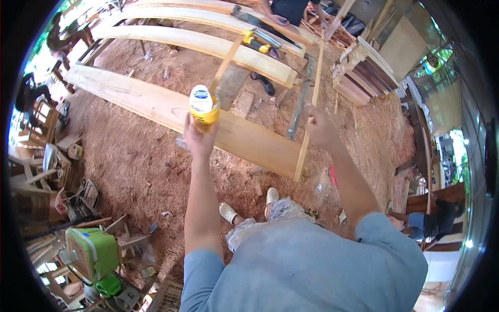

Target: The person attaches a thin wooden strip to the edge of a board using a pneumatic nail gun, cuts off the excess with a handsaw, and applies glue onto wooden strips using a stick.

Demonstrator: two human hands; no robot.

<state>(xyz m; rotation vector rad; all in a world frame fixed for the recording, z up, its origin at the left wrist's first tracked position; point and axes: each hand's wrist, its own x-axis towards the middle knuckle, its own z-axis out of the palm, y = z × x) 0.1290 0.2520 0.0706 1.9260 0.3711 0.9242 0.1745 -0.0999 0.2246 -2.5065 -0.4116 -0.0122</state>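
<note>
My left hand (200, 139) is wrapped round a yellow and white bottle (205, 112), held up over the near wooden board (260, 141). Behind the bottle, a narrow pale wood strip (226, 65) runs away toward a yellow tool. My right hand (323, 127) is raised beside a long thin wooden batten (312, 107) that lies across the board's right end. Its fingers are curled closed; anything inside them is hidden, and I cannot tell whether they touch the batten.
More long boards (208, 42) lie beyond, with yellow power tools (260, 46) on them. A person (291, 11) stands at the far side. Stacked wood (364, 73) is at the right. A green cooler box (93, 252) stands at lower left. Shavings cover the ground.
</note>
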